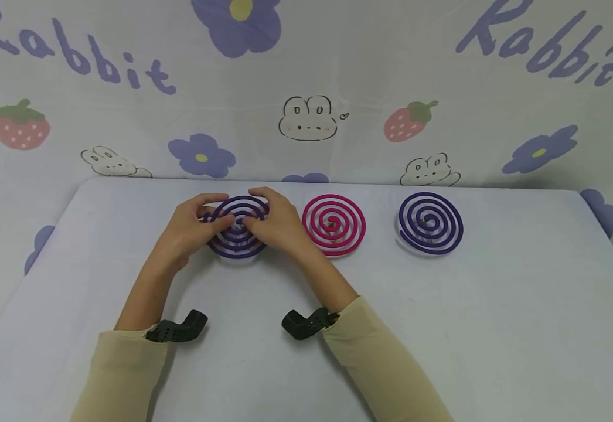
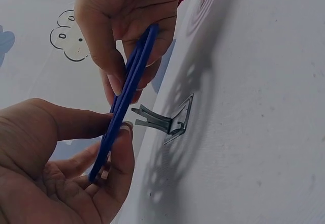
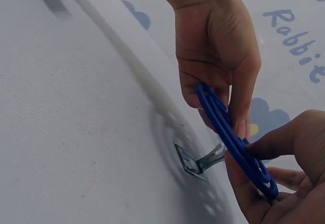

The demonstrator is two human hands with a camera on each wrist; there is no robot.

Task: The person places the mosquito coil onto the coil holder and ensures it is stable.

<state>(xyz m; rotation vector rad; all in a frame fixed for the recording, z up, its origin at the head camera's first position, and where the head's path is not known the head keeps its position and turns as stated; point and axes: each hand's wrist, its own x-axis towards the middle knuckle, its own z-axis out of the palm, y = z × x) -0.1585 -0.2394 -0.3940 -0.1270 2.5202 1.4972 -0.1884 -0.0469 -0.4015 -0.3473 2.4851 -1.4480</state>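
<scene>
Both hands grip a dark blue mosquito coil [image 1: 238, 256] by its two sides, thumbs on its near face. My left hand [image 1: 189, 227] pinches its left side, and my right hand [image 1: 280, 225] pinches the right. Seen edge-on in the left wrist view, the coil [image 2: 123, 107] is tilted and held off the table. Behind it a small metal coil stand [image 2: 175, 125] rests on the tabletop, its split prongs pointing toward the coil. In the right wrist view the prong tips of the stand [image 3: 192, 164] pass behind the coil, so contact cannot be told.
To the right stands a pink mosquito coil [image 1: 362, 225], close to the right forearm. Farther right is another dark blue coil [image 1: 430, 218]. Both sit raised near the back edge of the white table [image 1: 496, 328]. A printed cloth [image 1: 359, 70] hangs behind.
</scene>
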